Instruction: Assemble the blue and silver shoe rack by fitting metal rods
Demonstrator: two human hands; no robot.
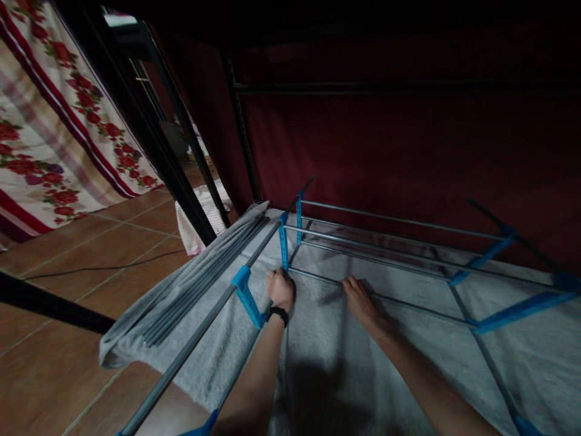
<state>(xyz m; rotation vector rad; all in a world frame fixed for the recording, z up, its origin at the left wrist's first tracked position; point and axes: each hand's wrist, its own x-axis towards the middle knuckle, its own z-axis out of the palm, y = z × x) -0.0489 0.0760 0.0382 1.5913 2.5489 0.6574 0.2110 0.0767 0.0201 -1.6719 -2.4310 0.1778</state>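
Note:
A rack frame of grey metal rods (399, 221) and blue plastic connectors (247, 295) lies on a grey towel (327, 357). My left hand (280, 289), with a black band on its wrist, is closed around the corner where a blue connector (284, 245) meets the rods. My right hand (359, 300) rests with its fingers on the nearest thin rod (408, 304), a little to the right of the left hand.
A bundle of loose grey rods (200, 284) lies on the towel's left side. Black frame legs (149, 133) stand at the left. A floral cloth (54, 121) hangs beyond them. A dark red cloth wall (408, 133) is behind. Brown floor tiles (68, 254) carry a black cable.

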